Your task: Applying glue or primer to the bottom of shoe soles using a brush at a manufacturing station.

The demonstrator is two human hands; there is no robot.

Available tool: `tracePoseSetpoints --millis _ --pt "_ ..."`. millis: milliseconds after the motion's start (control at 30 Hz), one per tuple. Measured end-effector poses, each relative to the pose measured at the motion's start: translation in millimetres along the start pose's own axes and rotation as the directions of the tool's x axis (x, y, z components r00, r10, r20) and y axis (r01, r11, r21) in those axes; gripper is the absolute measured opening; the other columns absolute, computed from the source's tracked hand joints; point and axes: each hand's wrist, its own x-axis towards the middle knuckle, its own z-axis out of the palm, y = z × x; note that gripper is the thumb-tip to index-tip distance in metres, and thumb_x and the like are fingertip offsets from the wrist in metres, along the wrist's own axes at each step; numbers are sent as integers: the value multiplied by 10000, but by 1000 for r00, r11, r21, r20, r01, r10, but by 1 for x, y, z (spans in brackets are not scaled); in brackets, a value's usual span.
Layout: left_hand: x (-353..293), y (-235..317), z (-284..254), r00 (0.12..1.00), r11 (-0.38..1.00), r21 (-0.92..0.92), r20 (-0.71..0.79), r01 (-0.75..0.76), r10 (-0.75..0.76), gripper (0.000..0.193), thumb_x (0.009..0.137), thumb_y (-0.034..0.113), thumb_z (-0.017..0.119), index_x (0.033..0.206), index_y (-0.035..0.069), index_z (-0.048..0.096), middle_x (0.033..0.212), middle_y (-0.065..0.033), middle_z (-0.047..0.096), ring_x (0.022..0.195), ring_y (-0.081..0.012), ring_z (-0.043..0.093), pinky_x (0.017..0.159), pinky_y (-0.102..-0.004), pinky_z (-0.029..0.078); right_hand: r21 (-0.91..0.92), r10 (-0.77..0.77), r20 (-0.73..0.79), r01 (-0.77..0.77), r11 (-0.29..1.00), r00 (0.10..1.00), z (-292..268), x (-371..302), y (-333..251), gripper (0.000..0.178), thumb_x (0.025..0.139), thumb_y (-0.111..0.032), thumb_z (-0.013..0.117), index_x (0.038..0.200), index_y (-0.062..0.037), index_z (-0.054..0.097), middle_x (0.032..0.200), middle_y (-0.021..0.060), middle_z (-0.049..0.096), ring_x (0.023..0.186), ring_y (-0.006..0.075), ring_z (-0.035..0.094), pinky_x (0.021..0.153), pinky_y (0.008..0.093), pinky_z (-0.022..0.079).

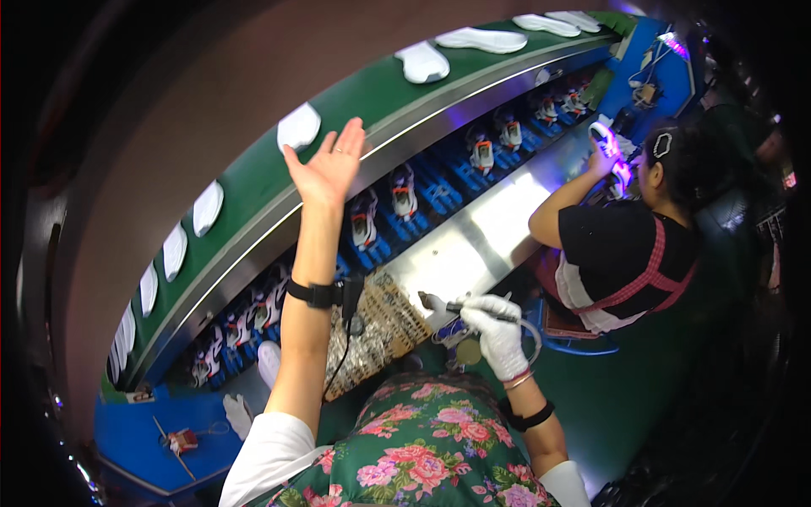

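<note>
My left hand [328, 166] is bare and reaches up over the green conveyor belt [355, 106], palm up with the fingers spread and nothing in it. Just beyond its thumb lies a white shoe sole [299, 128]. My right hand [494, 334] wears a white glove and is closed around the dark handle of a brush [432, 302]. A pale hose [534, 338] loops from the brush's rear end past the glove. The brush's dark tip points left, above the edge of the metal worktop [456, 249]. Beneath it is a brown, stained work mat [380, 329].
Several more white soles [424, 63] lie along the belt. Below it, shoes [404, 193] stand on a blue rack [441, 196]. At the right a co-worker [625, 245] sits holding a shoe under violet light. A blue table [160, 422] is at lower left.
</note>
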Motion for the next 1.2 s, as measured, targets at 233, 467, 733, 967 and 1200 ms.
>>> tracePoseSetpoints --millis 233,467,733,967,1200 --pt "97 -96 16 875 -367 834 474 -412 95 668 861 173 699 1437 -46 441 1443 -197 473 1052 -289 620 911 -411 513 129 125 -21 -121 984 992 1 -16 7 156 821 64 725 972 34 751 996 118 753 931 166 698 903 291 538" --pt "152 -92 0 810 -375 789 568 -486 144 188 832 52 694 1017 66 660 1015 -115 630 946 -262 659 817 -363 521 178 157 25 -159 971 987 1 -10 11 181 859 23 711 1039 31 732 1016 109 743 910 156 692 821 269 553" --pt "0 49 -13 497 -297 651 740 -698 454 243 942 74 541 1176 13 536 1174 -145 584 1021 -235 628 918 -372 561 328 239 -6 -224 918 971 7 1 3 173 854 50 672 1014 24 733 964 122 748 783 141 693 660 235 553" --pt "-163 131 -33 877 260 913 177 -316 446 285 994 149 541 1225 -11 587 1020 -146 689 890 -219 693 798 -333 578 506 156 -65 -102 856 986 33 -4 8 147 860 87 652 959 -2 714 947 95 724 775 145 653 658 240 509" --pt "-255 74 -153 891 463 767 -434 444 -136 349 952 260 608 1143 -29 655 1010 -129 717 885 -230 716 812 -354 585 286 67 271 -147 947 960 101 -31 -15 207 884 33 679 1086 25 722 1032 89 730 915 130 680 820 245 541"
